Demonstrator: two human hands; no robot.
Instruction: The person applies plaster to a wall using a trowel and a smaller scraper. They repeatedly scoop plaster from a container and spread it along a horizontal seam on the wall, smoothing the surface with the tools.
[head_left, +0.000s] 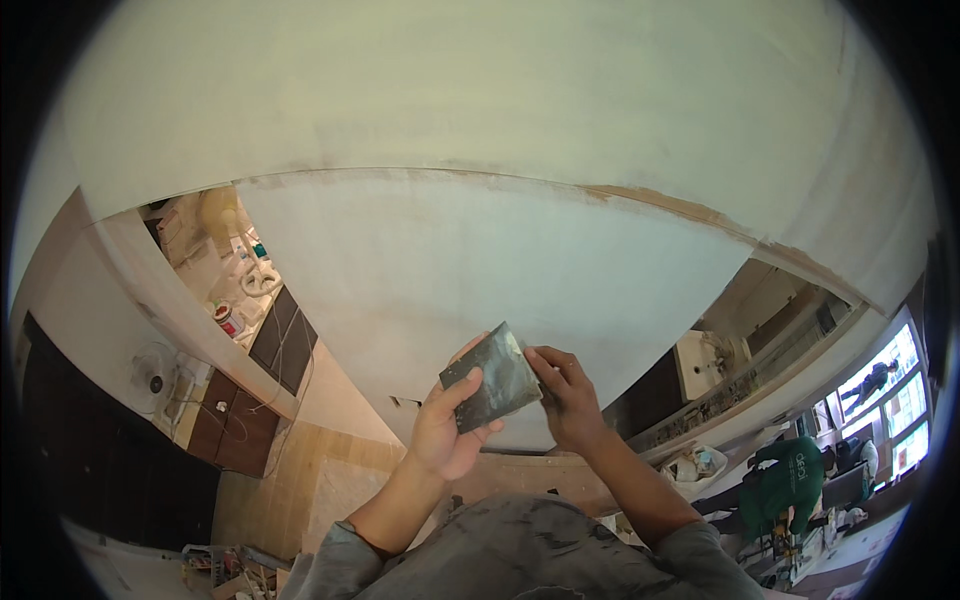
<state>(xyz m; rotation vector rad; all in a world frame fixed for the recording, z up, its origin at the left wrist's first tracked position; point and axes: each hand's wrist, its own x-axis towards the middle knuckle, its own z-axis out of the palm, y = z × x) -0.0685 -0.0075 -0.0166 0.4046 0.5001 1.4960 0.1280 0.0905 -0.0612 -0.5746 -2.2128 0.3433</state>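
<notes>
My left hand (448, 432) grips a flat, squarish metal plate (492, 376), like a filler spreader, with its thumb on the upper face and its fingers underneath. Grey, shiny and smeared, the plate is held tilted in front of my chest. At its right edge is my right hand (570, 398), fingers curled and closed; whatever lies between them is hidden. Beyond both hands spreads a pale, smooth wall panel (480, 245), with brownish patches along the seam above it.
On the left, an opening shows a cluttered counter with a red-and-white can (228, 320). A fan (152, 378) stands nearer. To the right is a recess with a pale basin (705, 362). A person in a green top (788, 484) bends over at the lower right, near windows (895, 385).
</notes>
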